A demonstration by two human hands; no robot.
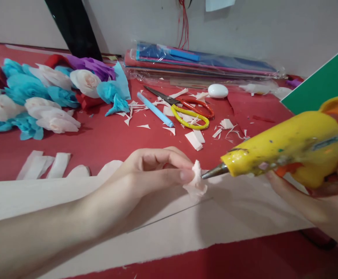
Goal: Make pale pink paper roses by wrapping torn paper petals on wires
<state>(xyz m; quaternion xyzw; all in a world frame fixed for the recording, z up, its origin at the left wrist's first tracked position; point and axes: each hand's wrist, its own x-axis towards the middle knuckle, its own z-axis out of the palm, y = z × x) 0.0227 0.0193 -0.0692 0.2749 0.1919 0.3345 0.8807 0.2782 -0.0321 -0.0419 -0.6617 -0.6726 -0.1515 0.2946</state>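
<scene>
My left hand (157, 170) pinches a small pale pink paper flower (197, 182) between thumb and fingers, above a sheet of pale paper. My right hand (326, 201) is wrapped round the handle of a yellow hot glue gun (282, 143). The gun's metal nozzle points left, and its tip is at the flower's right side; whether it touches cannot be made out. Beneath the flower, a thin dark wire or line (171, 215) runs across the pale paper sheet (99, 252). Pale cut paper pieces (60, 164) lie left of my left hand.
Finished blue, pale pink and purple paper flowers (29, 87) are heaped at the left. Scissors (189, 116), a light blue pen (154, 109), a white egg-shaped object (218, 91) and paper scraps lie behind my hands. Plastic-wrapped paper packs (204, 64) line the wall. A green board (317, 83) leans at right.
</scene>
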